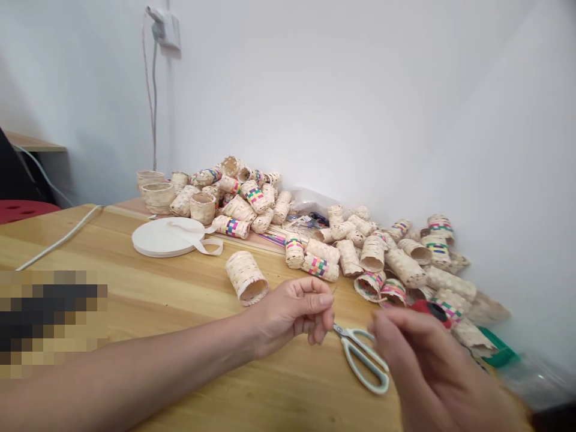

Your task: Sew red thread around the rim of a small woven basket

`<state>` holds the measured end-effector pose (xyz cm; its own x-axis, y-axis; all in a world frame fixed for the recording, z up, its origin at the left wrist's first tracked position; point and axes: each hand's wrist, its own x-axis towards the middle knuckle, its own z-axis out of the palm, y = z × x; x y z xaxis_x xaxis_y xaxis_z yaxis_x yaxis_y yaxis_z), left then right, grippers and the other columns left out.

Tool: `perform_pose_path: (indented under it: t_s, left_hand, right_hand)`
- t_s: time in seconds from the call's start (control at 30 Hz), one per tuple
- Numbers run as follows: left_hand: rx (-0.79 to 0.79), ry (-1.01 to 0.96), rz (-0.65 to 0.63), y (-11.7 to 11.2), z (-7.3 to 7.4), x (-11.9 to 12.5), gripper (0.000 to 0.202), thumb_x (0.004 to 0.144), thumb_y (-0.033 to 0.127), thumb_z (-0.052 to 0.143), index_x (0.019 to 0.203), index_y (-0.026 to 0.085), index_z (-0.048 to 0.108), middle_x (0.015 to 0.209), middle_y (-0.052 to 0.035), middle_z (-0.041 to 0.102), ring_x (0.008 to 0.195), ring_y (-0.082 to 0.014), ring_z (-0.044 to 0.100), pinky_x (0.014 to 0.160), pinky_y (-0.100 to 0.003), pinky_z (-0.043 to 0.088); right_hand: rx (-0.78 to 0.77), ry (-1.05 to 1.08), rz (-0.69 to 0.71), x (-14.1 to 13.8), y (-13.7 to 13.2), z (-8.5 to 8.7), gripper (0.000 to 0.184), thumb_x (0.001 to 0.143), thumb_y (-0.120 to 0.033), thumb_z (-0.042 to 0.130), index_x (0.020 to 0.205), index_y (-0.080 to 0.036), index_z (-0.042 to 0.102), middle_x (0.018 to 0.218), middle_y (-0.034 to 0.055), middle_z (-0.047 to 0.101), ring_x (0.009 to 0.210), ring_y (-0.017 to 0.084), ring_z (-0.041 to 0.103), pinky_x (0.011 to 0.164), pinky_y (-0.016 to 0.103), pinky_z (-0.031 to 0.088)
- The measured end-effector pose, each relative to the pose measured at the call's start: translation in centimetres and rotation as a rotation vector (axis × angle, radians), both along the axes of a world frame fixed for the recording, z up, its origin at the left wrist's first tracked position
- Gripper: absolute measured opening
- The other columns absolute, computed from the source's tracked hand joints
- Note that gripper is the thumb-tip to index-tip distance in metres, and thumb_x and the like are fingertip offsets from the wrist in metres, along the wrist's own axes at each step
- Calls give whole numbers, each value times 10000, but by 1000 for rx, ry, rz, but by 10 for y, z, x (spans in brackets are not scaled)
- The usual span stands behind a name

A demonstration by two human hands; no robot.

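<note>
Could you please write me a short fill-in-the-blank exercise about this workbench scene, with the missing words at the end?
1. Between the left hand and the right hand, the handles of a pair of ____ show against the wooden table.
2. The lone woven basket just beyond the left hand lies on its ____, with its opening tilted toward the camera.
3. The power outlet is mounted on the ____.
4. The flat round coil of ribbon is ____ in colour.

Missing words: scissors; side; wall; white.

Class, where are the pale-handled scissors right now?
In the head view, the scissors lie on the wooden table, lower half, right of centre, between the left hand and the right hand.
</note>
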<state>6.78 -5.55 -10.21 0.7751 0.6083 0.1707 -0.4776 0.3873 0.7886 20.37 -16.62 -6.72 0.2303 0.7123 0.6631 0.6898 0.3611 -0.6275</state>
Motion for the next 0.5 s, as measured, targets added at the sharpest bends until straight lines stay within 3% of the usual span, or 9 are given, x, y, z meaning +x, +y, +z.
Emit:
perform_pose_path:
  t_s: [0.1,0.27,0.5]
  left_hand:
    - [5,4,-18,-2,-2,1,260,792,334,692,776,131,531,631,-12,619,463,-79,550,458,-162,425]
    - [12,-17,-20,-1,-2,1,234,805,325,679,796,125,559,612,-14,613,457,-77,543,451,-155,416]
    - [17,-49,3,3,6,-2,226,783,307,703,780,128,564,599,-10,608,462,-78,532,441,-155,409]
  right_hand:
    - [-12,44,-116,-1,26,-4,175,857,-368,589,875,-214,671,804,7,695,710,162,650,608,230,482]
    - [-84,179,-27,-14,36,-13,199,872,-371,563,875,-188,640,853,44,716,756,178,672,595,231,503]
    - [-46,273,73,-25,38,-6,168,873,-339,556,872,-182,616,818,52,717,745,188,678,557,234,512]
